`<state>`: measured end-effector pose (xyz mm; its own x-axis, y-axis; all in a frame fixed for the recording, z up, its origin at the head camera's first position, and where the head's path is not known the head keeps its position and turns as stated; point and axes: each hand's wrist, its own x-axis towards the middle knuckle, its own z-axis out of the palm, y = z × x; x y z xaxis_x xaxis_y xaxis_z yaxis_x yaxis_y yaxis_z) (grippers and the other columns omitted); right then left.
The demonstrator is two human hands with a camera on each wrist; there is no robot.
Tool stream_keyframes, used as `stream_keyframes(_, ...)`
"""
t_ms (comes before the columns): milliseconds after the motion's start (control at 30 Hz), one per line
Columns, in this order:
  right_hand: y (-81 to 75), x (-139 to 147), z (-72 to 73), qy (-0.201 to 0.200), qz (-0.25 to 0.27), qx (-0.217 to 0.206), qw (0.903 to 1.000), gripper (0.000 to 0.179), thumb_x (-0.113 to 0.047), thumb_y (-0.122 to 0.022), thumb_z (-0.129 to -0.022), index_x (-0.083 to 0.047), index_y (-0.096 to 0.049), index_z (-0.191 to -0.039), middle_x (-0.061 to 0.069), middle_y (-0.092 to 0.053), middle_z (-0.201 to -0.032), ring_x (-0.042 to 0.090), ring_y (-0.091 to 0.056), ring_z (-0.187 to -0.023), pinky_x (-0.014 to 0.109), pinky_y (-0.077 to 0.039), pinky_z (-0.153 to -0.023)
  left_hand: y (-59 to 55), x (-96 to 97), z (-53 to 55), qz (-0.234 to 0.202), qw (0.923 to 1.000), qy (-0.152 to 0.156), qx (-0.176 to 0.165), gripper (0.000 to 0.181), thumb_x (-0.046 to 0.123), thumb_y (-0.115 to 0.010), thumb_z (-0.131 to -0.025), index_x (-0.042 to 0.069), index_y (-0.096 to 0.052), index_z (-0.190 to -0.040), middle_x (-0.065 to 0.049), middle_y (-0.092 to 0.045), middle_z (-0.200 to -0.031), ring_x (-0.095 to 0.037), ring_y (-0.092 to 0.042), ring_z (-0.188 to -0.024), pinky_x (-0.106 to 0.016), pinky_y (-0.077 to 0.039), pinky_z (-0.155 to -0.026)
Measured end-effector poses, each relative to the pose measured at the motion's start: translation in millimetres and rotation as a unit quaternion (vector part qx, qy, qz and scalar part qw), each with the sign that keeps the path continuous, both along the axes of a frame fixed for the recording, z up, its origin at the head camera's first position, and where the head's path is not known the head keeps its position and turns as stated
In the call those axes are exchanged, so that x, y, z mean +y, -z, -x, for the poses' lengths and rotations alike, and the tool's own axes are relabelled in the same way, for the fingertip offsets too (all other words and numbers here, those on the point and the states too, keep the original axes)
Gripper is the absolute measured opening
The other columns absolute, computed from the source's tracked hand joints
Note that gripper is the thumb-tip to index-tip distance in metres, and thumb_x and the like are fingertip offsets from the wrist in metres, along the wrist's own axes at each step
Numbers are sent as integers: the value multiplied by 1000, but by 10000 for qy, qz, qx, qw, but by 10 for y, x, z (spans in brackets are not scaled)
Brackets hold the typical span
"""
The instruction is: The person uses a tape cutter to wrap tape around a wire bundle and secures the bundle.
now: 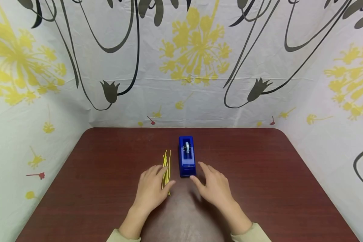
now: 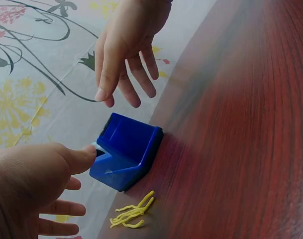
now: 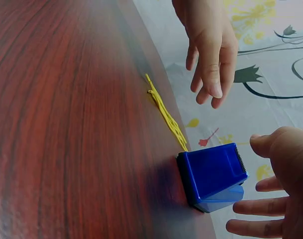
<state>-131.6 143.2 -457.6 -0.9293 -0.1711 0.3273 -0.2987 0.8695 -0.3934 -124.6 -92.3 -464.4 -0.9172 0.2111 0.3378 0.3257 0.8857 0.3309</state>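
A blue tape dispenser (image 1: 187, 164) stands on the table in the middle of the head view, its serrated cutting edge (image 2: 106, 124) visible in the left wrist view. Just left of it lies a small bundle of thin yellow strings (image 1: 166, 174). My left hand (image 1: 152, 188) hovers over the strings with relaxed, spread fingers, hiding part of them; it holds nothing. At the dispenser's near right corner, my right hand (image 1: 214, 186) hangs with fingers extended and apart, also holding nothing. In the right wrist view, the strings (image 3: 166, 117) stretch out beyond the dispenser (image 3: 211, 172).
The dark red-brown wooden table (image 1: 109, 161) has rounded far corners. Behind it and along both sides hangs a pale cloth (image 1: 157, 101) printed with yellow and grey flowers.
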Motion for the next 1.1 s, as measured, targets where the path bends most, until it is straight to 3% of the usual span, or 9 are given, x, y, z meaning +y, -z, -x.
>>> stream_keyframes(533,34,-33,58,-171,230,172,9994,58,-44,-73,-91,-5,-63,-134,10,-73,-112,34,-70,-99,57,-54,-77,33,98,63,-171,9996,148,173,50,43,-75,-91,8,-70,-126,-11,-71,-116,-29,-68,-106,-48,-49,-87)
stream_keyframes(1100,60,-96,78,-425,337,-37,9985,61,-39,-75,-91,-4,-60,-138,10,-71,-113,30,-70,-97,53,-56,-75,39,176,92,-114,9990,392,162,48,41,-73,-93,8,-69,-127,-12,-71,-116,-29,-68,-104,-48,-49,-87)
